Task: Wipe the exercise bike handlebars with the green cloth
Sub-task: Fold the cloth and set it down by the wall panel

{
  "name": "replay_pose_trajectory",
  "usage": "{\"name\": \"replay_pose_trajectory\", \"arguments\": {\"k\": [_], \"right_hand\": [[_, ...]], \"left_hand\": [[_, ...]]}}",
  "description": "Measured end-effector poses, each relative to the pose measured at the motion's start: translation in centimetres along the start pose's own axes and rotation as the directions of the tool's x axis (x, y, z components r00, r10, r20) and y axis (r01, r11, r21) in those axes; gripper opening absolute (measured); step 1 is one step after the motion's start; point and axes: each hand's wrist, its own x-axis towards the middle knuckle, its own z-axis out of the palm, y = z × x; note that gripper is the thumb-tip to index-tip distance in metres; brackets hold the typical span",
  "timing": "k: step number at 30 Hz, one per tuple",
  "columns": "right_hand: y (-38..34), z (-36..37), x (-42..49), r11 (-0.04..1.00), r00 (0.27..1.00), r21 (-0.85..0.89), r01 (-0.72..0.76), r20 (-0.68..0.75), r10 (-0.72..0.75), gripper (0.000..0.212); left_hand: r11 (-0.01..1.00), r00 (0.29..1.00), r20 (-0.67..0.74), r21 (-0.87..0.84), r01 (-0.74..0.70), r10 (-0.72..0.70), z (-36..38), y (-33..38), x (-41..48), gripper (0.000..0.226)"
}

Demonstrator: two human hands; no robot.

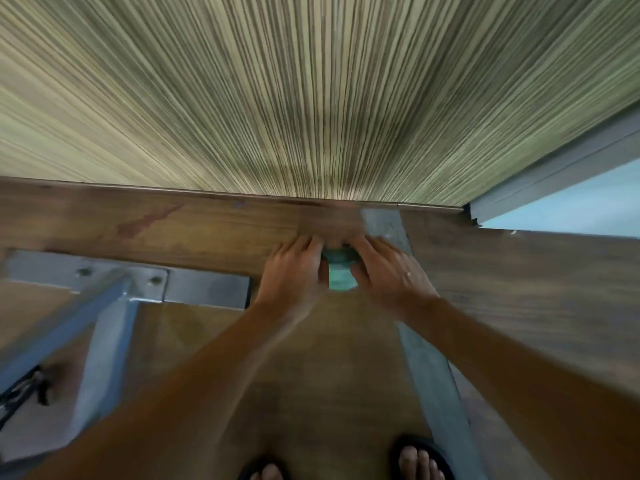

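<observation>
A small green cloth [341, 277] shows between my two hands, bunched or folded into a narrow strip. My left hand [294, 271] holds its left side with the fingers curled over it. My right hand [384, 268], with a ring on one finger, grips the right side. Both hands are stretched out in front of me above a wooden floor. The picture is blurred by motion. No exercise bike handlebars are in view.
A striped greenish wall [311, 98] fills the upper half, meeting the brown wooden floor [173, 223]. Grey metal frame bars [114, 285] lie at the left and a grey strip [429, 375] runs along the floor at the right. My sandalled feet [415, 462] show at the bottom.
</observation>
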Motion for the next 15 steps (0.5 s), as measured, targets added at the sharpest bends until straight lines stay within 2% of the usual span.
{"name": "replay_pose_trajectory", "arguments": {"k": [3,6,9,13,15], "right_hand": [[-4.2,-5.9,-2.9,0.995,1.000,0.105,0.002,-0.011,-0.001,0.037],[-8.3,-12.6,-5.8,0.982,0.999,0.189,-0.008,0.040,0.001,0.043],[-12.8,-21.1,-8.4,0.980,0.999,0.194,0.038,-0.031,-0.033,0.030],[-19.2,-33.9,-10.2,0.989,0.986,0.150,0.014,-0.166,0.011,0.020],[-22.1,-40.3,-10.7,0.970,0.978,0.241,-0.032,-0.191,0.080,0.019]], "left_hand": [[0.993,0.998,-0.046,-0.107,0.039,-0.044,-6.2,3.3,-2.6,0.010],[0.976,0.993,-0.076,-0.204,0.075,-0.092,-13.9,6.8,-5.4,0.010],[0.976,0.994,-0.091,-0.214,0.042,-0.063,-22.9,10.8,-7.5,0.015],[0.957,0.992,-0.120,-0.290,-0.005,-0.031,-36.2,16.8,-8.8,0.033],[0.935,0.992,-0.124,-0.354,-0.020,-0.026,-42.3,19.8,-9.0,0.022]]}}
